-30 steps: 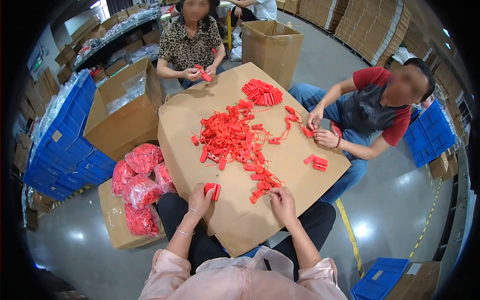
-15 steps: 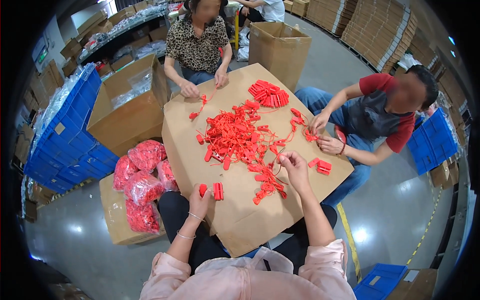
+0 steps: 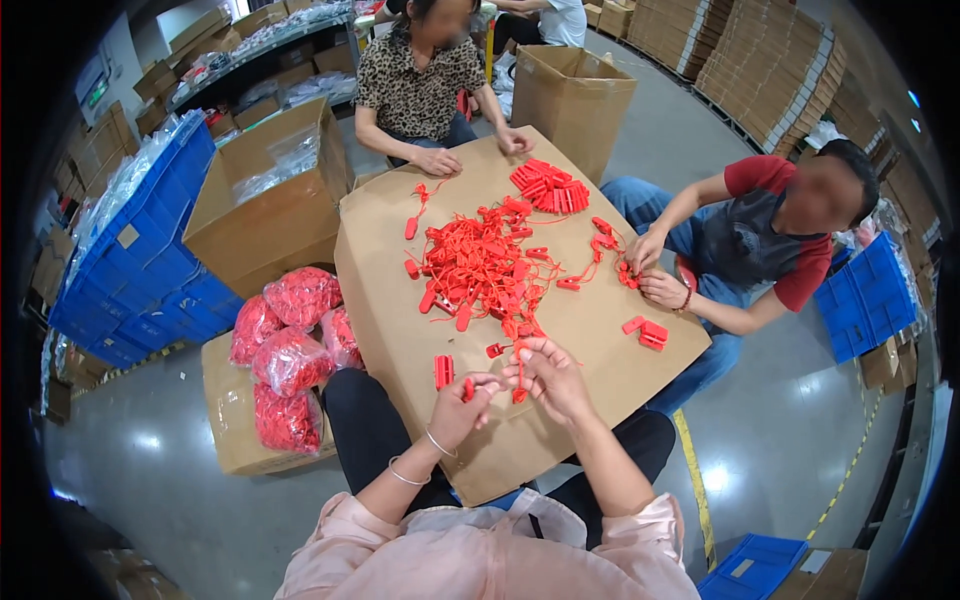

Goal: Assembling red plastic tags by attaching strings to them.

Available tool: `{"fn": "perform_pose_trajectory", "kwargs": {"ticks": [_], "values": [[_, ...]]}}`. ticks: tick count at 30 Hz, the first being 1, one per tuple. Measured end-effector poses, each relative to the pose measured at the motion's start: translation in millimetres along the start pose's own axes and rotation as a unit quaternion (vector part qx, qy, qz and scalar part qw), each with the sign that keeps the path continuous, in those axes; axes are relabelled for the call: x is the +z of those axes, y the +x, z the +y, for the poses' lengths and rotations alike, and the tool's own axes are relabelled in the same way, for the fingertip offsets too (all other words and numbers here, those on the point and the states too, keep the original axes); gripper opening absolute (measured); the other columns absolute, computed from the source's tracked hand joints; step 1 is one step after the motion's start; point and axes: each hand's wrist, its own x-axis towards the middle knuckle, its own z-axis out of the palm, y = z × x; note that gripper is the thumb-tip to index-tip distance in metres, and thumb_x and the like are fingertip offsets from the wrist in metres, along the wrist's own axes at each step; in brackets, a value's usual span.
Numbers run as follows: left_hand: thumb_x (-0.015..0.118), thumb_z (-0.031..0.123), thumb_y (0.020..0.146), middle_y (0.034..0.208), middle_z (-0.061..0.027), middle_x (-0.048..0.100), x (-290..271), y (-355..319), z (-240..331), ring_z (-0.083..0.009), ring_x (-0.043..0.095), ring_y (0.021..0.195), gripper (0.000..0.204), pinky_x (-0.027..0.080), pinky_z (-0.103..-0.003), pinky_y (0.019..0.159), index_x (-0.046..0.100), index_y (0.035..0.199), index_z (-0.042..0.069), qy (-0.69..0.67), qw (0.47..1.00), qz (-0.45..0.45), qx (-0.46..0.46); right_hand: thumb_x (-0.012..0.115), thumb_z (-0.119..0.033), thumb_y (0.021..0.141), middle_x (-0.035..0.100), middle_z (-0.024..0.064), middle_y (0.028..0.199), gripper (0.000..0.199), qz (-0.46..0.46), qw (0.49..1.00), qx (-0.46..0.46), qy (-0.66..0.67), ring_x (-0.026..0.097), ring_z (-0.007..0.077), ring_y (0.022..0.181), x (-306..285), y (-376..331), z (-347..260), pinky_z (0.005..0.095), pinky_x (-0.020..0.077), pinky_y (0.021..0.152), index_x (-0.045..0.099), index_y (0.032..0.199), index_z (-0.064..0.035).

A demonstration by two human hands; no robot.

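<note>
My left hand (image 3: 464,408) is closed round a small red plastic piece (image 3: 469,388), above the near part of the cardboard tabletop (image 3: 400,330). Close beside it, my right hand (image 3: 552,380) pinches a red cord (image 3: 519,365) with a small red piece hanging at its lower end. The fingertips of both hands nearly meet. A short stack of red pieces (image 3: 444,372) lies just beyond my left hand. Past my right hand spreads a tangled heap of red corded pieces (image 3: 480,260). The exact kind of these pieces is too small to tell.
Across the table, one co-worker's hands (image 3: 436,162) handle a red cord; another's hands (image 3: 655,280) work at the right edge. Red pieces lie in rows (image 3: 548,187) at the back and in a small group (image 3: 652,336) at right. Bagged red pieces (image 3: 290,362) sit on a carton at left.
My right hand has drawn a red cord from the heap toward me. My left hand has moved right to meet it, still with its red piece. The far co-worker's hands have shifted apart.
</note>
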Motion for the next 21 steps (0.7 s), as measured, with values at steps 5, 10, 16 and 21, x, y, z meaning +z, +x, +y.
{"fn": "perform_pose_trajectory", "kwargs": {"ticks": [5, 10, 16, 21], "values": [[0.053, 0.018, 0.086, 0.068, -0.0038, 0.057, -3.0, -18.4, -31.7, -0.0066, 0.044, 0.043, 0.024, 0.035, -0.018, 0.041, 0.054, 0.102, -0.001, -0.084, 0.992, -0.050, -0.082, 0.049, -0.001, 0.085, 0.058, 0.0154, 0.094, 0.013, 0.060, 0.992, 0.022, 0.106, 0.060, 0.0260, 0.091, -16.0, -7.0, 48.3, 0.0329, 0.0525, 0.078, 0.051, 0.098, 0.0016], [0.056, 0.017, 0.085, 0.070, -0.0034, 0.057, -20.1, -32.5, -45.2, -0.0036, 0.043, 0.043, 0.021, 0.031, -0.017, 0.036, 0.055, 0.096, -0.002, -0.080, 0.973, -0.101, -0.191, 0.049, 0.001, 0.085, 0.058, 0.0150, 0.091, 0.013, 0.108, 0.992, 0.028, 0.055, 0.061, 0.0256, 0.089, -47.4, -18.3, 64.0, 0.0315, 0.0530, 0.074, 0.049, 0.098, 0.0013], [0.058, 0.017, 0.084, 0.063, -0.0020, 0.056, -27.7, -33.4, -49.7, -0.0023, 0.039, 0.040, 0.017, 0.026, -0.017, 0.034, 0.059, 0.078, 0.000, -0.078, 0.959, -0.090, -0.255, 0.051, 0.002, 0.081, 0.057, 0.0156, 0.092, 0.023, 0.171, 0.874, -0.108, -0.441, 0.060, 0.0293, 0.085, -56.9, -44.2, 70.2, 0.0337, 0.0501, 0.070, 0.045, 0.103, 0.0006], [0.059, 0.016, 0.083, 0.060, 0.0000, 0.053, -18.9, -29.5, -55.6, -0.0030, 0.038, 0.039, 0.016, 0.025, -0.017, 0.035, 0.058, 0.076, 0.002, -0.054, 0.963, -0.113, -0.240, 0.053, -0.001, 0.077, 0.053, 0.0155, 0.099, 0.031, 0.012, 0.748, -0.254, -0.614, 0.056, 0.0320, 0.088, -21.1, -72.3, 76.6, 0.0383, 0.0468, 0.073, 0.049, 0.107, -0.0032]]}}
